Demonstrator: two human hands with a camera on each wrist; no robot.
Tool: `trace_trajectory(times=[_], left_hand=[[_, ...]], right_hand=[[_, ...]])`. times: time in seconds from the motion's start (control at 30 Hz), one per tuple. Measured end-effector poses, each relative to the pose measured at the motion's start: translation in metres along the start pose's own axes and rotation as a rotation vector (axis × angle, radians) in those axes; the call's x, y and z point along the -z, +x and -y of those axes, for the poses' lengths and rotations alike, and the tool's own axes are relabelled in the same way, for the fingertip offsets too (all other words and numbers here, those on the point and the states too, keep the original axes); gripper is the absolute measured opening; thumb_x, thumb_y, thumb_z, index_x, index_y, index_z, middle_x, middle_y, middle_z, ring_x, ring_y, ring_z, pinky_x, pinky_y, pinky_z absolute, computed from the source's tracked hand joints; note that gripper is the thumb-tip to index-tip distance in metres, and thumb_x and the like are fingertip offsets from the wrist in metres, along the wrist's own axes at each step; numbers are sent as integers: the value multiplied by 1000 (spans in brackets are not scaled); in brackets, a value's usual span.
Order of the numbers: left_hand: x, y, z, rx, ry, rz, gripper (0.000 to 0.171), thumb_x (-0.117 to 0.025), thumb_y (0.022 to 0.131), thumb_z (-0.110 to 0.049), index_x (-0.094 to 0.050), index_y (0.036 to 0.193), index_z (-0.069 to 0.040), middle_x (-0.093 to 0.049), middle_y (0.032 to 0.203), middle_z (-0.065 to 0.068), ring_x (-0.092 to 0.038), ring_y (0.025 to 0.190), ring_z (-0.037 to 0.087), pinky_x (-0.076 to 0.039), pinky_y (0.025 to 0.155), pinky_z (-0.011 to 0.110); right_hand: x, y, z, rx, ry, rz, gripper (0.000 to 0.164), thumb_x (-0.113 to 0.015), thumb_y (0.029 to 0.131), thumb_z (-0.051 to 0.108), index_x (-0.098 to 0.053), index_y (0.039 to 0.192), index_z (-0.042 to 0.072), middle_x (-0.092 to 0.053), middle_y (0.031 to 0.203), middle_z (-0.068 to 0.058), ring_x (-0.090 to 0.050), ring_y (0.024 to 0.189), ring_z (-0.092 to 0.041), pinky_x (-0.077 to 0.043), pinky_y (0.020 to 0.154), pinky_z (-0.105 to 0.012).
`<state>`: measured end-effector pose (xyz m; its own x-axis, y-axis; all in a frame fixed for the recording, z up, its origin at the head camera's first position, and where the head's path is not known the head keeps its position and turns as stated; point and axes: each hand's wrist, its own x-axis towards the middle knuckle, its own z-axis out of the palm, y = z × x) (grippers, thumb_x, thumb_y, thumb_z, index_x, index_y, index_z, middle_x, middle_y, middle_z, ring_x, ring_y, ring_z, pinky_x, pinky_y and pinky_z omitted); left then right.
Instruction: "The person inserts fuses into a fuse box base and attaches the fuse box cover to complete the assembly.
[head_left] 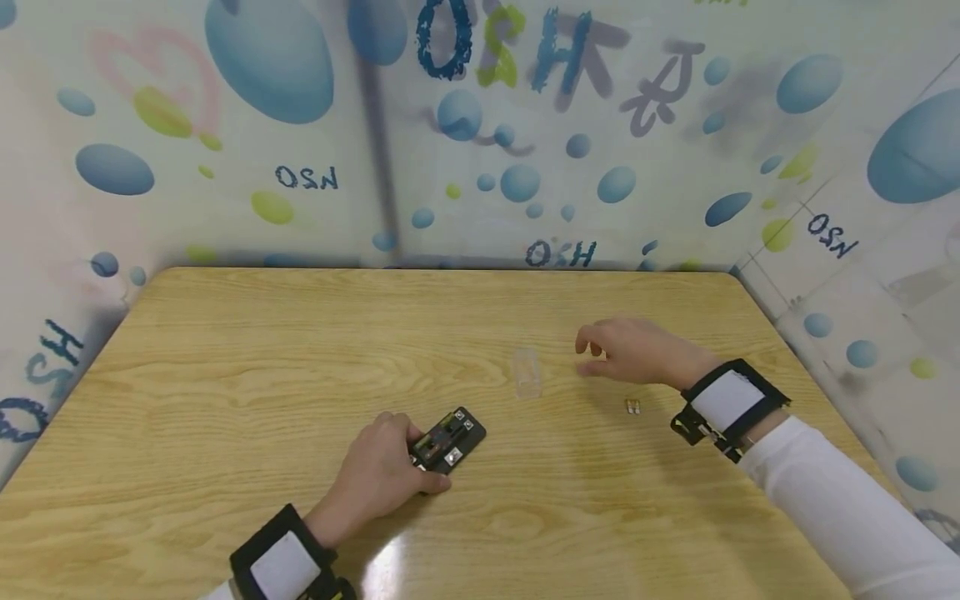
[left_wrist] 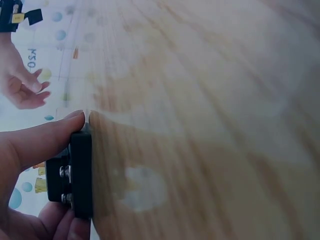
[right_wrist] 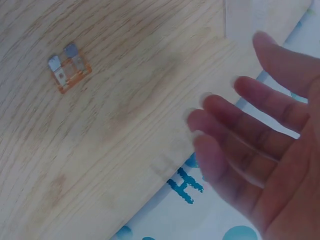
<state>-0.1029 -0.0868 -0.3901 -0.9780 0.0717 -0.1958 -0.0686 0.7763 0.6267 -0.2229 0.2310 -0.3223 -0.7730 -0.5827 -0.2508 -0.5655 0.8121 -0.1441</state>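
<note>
Thumb and fingers of my left hand (head_left: 386, 467) grip a small black block (head_left: 468, 425) with metal terminals and screws by its near end, low over the table. In the left wrist view the black block (left_wrist: 81, 172) shows edge-on between thumb and fingers. My right hand (head_left: 626, 350) hovers above the table with loosely bent fingers and holds nothing. Just below it lies a small piece with two metal tabs on an orange base (head_left: 633, 407), seen larger in the right wrist view as the two-tabbed piece (right_wrist: 70, 68). Left of the right hand is a clear plastic case (head_left: 527, 372).
The light wood table (head_left: 262, 350) carries these things. A wall sheet (head_left: 510, 167) printed with blue and green drops stands behind its far edge and along the sides. Both wrists wear black bands.
</note>
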Motion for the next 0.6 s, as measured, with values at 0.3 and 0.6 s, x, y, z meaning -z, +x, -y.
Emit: trace_trajectory(times=[0.3,0.6], left_hand=[[0,0,0,-2,-2,1,60,-94,53,-31,-69,98,0,-58,88,6,-52,75,18,-40,64,28],[-1,0,1,-12,2,-1,61,-94,53,-32,-68,98,0,-58,87,6,-51,75,18,-40,63,28]], right_hand=[[-2,-5,-11,-128,32,232,33,-70,90,33,-65,109,7,-67,95,-5,-60,82,-16,-51,75,-36],[-8,-8,-20,-215,35,298,25,-72,89,32,-64,91,8,-60,82,-1,-52,71,-14,-42,62,-27]])
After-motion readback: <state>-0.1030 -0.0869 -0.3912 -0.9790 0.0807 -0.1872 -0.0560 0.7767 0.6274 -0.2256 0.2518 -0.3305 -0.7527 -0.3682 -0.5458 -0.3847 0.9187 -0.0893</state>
